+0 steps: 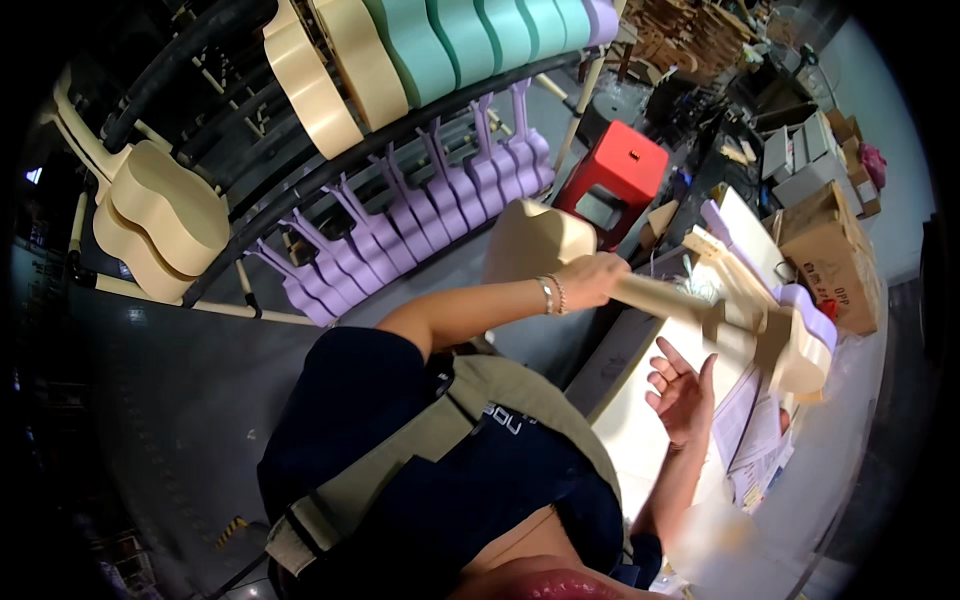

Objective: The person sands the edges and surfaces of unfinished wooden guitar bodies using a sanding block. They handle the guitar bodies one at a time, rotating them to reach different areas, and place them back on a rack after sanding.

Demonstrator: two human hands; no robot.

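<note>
My left hand (592,280) reaches across and is closed round the neck of a cream ukulele (537,243). Its body hangs out to the left of the hand, and its neck points right over the bench, slightly blurred. My right hand (683,393) is held palm up over the white workbench (632,430), just below the neck, with fingers spread and nothing in it. More cream and purple ukulele parts (805,350) lie on the bench's far right, partly overlapped by the neck end, so where it stops is hard to make out.
On the left stands a pipe rack (190,305) with cream, teal (455,45) and purple ukuleles (400,230) in rows. A red stool (625,165) stands beyond the bench. Papers (750,430) lie on the bench; a cardboard box (828,255) stands at the far right.
</note>
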